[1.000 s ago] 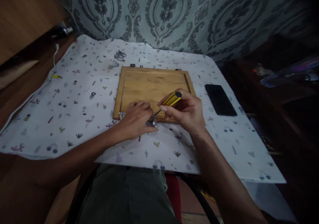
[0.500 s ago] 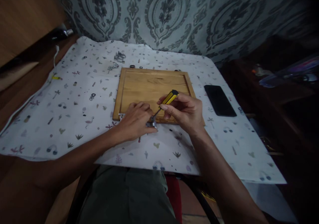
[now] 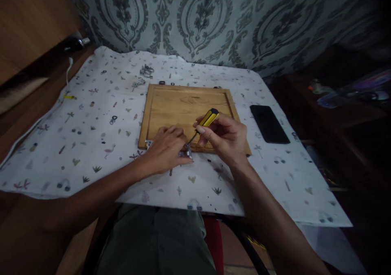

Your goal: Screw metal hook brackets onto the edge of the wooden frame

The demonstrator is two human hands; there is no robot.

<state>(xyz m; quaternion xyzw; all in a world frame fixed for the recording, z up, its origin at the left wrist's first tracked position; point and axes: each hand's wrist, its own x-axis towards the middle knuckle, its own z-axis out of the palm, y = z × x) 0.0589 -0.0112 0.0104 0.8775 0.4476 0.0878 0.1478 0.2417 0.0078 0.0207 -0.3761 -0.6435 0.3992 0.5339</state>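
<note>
A framed wooden panel lies flat on the patterned cloth. At its near edge my left hand holds a metal hinge, thumb below it and fingers over the frame; the hand hides part of the hinge. A second hinge shows at the panel's near left corner. My right hand grips a yellow and black screwdriver between thumb and fingers. The screwdriver slants down to the left, its tip at the hinge beside my left fingers. Whether the tip sits in a screw is too small to tell.
A black phone lies right of the panel. Loose metal hinges rest on the cloth at the back left. A white cable runs along the left table edge. A patterned wall covering stands behind the table.
My right hand and the screwdriver have shifted very slightly, while the tip stays at the hinge. My left hand and the panel hold their place.
</note>
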